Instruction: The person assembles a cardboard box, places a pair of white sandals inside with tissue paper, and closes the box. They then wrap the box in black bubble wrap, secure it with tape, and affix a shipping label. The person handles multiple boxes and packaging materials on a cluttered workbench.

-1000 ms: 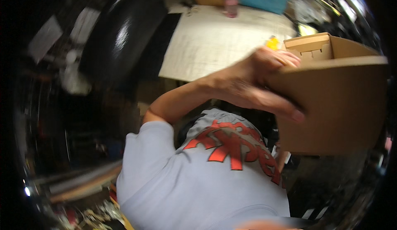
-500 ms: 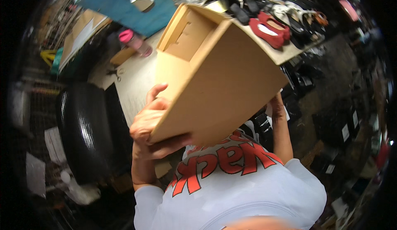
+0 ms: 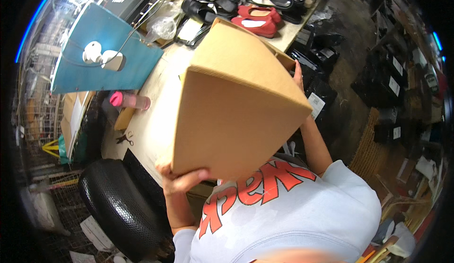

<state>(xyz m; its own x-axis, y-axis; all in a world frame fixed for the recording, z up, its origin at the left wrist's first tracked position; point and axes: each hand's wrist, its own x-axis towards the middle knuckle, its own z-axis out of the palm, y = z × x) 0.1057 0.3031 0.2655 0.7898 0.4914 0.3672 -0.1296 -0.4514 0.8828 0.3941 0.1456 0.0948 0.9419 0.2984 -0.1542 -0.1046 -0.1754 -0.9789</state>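
A brown cardboard box [image 3: 231,121] is held up in front of my chest, tilted, with a broad plain face toward me. My left hand [image 3: 182,178] grips its lower left corner, the thumb lying on the near face and the other fingers mostly behind the cardboard. At the far right side, my right hand [image 3: 297,76] holds the box's edge near an opening; only some fingers show and the rest is hidden behind the box. What is inside the box cannot be seen.
Behind the box is a pale worktable [image 3: 158,85] bearing red shoes [image 3: 257,21], black sandals [image 3: 203,7], a pink-capped bottle [image 3: 130,100] and scissors [image 3: 125,139]. A blue panel [image 3: 80,69] carries a white camera-like device [image 3: 101,56]. A large shiny black roll [image 3: 118,201] stands at left; black-wrapped packages [image 3: 383,81] lie at right.
The box has turned in my hands, so its open inside no longer shows and another outer face points at me. My view has shifted, and my right fingers now show at the box's edge.
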